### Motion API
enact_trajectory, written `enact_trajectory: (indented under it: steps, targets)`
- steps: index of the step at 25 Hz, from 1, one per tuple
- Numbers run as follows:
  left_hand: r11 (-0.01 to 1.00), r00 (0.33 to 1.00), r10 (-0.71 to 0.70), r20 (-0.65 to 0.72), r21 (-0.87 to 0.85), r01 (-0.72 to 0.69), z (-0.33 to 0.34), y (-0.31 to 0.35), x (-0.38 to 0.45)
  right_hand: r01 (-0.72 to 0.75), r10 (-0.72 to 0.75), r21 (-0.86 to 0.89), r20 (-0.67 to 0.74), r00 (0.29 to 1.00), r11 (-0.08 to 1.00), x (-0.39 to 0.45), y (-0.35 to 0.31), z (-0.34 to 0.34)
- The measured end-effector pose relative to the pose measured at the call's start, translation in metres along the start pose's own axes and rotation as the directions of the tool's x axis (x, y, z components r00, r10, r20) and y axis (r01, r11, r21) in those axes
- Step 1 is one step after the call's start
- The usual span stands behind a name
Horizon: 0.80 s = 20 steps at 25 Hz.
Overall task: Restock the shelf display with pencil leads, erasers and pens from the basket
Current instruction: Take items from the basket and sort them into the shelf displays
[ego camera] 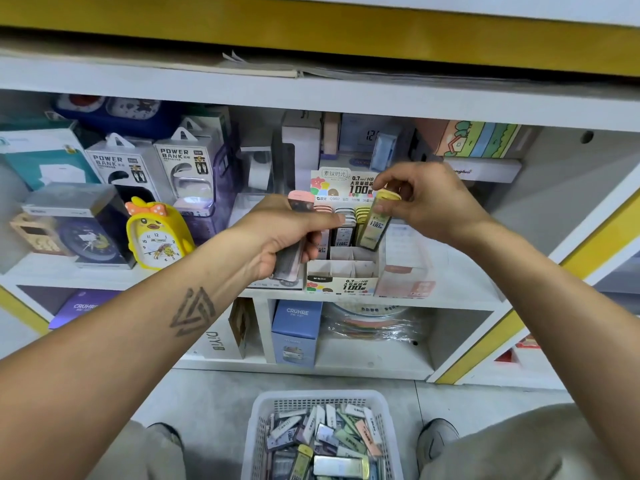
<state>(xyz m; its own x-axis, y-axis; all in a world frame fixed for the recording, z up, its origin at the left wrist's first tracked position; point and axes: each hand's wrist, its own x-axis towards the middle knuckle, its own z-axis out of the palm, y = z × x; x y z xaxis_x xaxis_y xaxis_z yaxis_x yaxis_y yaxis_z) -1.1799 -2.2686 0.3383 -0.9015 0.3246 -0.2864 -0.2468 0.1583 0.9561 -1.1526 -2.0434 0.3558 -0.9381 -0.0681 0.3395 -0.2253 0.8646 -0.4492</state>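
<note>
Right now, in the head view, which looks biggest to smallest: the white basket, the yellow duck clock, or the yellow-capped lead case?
1. White basket, though it sits nearest the camera, which inflates it.
2. Yellow duck clock.
3. Yellow-capped lead case, pinched by the right hand.

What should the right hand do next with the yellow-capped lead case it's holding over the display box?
Probably lower it. The right hand pinches the yellow-capped pencil lead case tilted above the white cardboard display box, whose front compartments look empty. The left hand holds a pink-capped lead case ready to follow.

Bright, even light; wide-angle bowing at edges; top perhaps slightly blurred.
</note>
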Motion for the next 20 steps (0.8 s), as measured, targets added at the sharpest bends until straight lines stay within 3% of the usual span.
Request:
enact_trajectory:
  steps: [7, 11, 13, 16, 18, 20]
  targets:
    - [0.965, 0.962, -0.179, 0.206, -0.154, 0.213, 0.000, 0.003, -0.006, 0.127, -0.105, -0.168, 0.135, 0.985, 0.978, -0.004, 0.006, 0.016]
    - [0.974, 0.972, -0.052, 0.228, -0.203, 0.100, 0.006, -0.001, -0.005, 0.176, -0.119, -0.242, 0.233, 0.965, 0.954, -0.005, 0.006, 0.021]
    - [0.978, 0.976, 0.002, 0.218, -0.204, 0.044, 0.007, -0.003, -0.005, 0.162, -0.112, -0.264, 0.196, 0.974, 0.951, -0.004, 0.004, 0.022]
    - [0.986, 0.976, 0.000, 0.220, -0.165, 0.037, 0.007, -0.004, -0.006, 0.067, -0.072, 0.056, 0.095, 0.993, 0.996, -0.003, -0.007, 0.019]
    - [0.984, 0.970, -0.031, 0.243, -0.165, 0.072, 0.009, -0.002, -0.007, 0.022, -0.085, 0.329, 0.177, 0.981, 0.944, -0.004, -0.017, 0.018]
    - [0.968, 0.950, -0.073, 0.302, -0.208, 0.140, 0.009, 0.001, -0.010, -0.001, -0.120, 0.471, 0.227, 0.967, 0.882, -0.006, -0.021, 0.018]
